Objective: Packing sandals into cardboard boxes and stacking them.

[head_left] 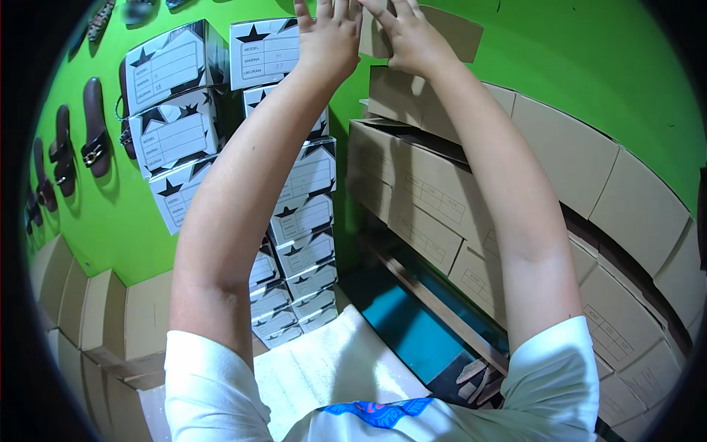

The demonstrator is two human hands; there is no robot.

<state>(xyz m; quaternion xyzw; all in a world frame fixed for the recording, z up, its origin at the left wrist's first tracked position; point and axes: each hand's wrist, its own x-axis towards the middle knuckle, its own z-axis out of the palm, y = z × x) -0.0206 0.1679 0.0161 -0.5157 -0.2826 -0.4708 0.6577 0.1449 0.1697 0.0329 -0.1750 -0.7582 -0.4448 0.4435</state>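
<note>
Both arms are raised, and my hands are close together at the top edge of the picture, where some fingertips are cut off. My left hand (329,38) has its fingers stretched upward and apart, beside the topmost white shoe box (266,62) with black stars. My right hand (414,40) has its fingers spread, in front of a brown cardboard box (453,37) on top of the right-hand stack. Whether either hand touches a box, or something beyond the edge, I cannot tell. No held thing shows.
Star-printed boxes (173,132) stand in tall stacks at the left. Rows of brown boxes (420,199) line the right side above a wooden rail (442,306). Sandals (94,129) hang on the green wall (136,243). More brown cartons (103,313) sit at lower left.
</note>
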